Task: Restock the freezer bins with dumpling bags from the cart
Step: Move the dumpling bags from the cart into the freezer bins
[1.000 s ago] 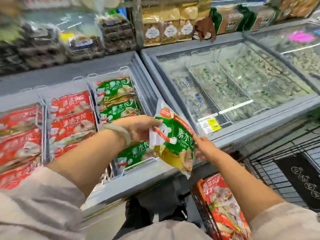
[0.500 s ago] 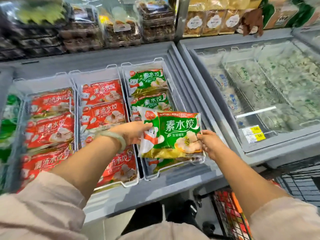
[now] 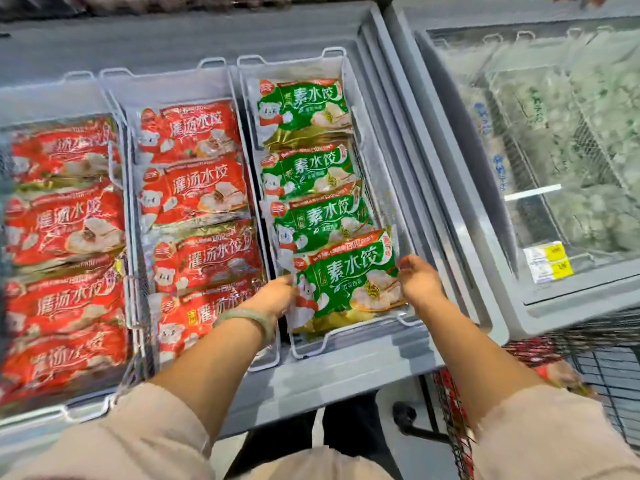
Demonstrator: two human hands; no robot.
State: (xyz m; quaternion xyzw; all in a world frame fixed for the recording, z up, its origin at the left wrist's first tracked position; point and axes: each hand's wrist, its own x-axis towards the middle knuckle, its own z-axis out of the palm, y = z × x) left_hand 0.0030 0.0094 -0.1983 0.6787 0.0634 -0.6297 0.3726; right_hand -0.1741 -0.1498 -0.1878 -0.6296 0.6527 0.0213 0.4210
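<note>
Grip: my left hand (image 3: pixel 273 296) and right hand (image 3: pixel 418 278) pinch the side edges of the green dumpling bag (image 3: pixel 349 280), low at the near end of the wire bin (image 3: pixel 384 188). Probably slick, lumpy, floppy film; side seams hold best.

Grey chest freezer (image 3: pixel 332 379) carries three wire baskets side by side: left basket (image 3: pixel 52 98) and middle basket (image 3: pixel 166 79) with red bags (image 3: pixel 197 188); right basket (image 3: pixel 379 174) with green bags (image 3: pixel 304 171).

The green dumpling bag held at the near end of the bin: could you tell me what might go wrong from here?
The green bag overlaps the bag behind it and reaches the near rim of the bin, so it may slide over when the left hand and right hand release.
</note>
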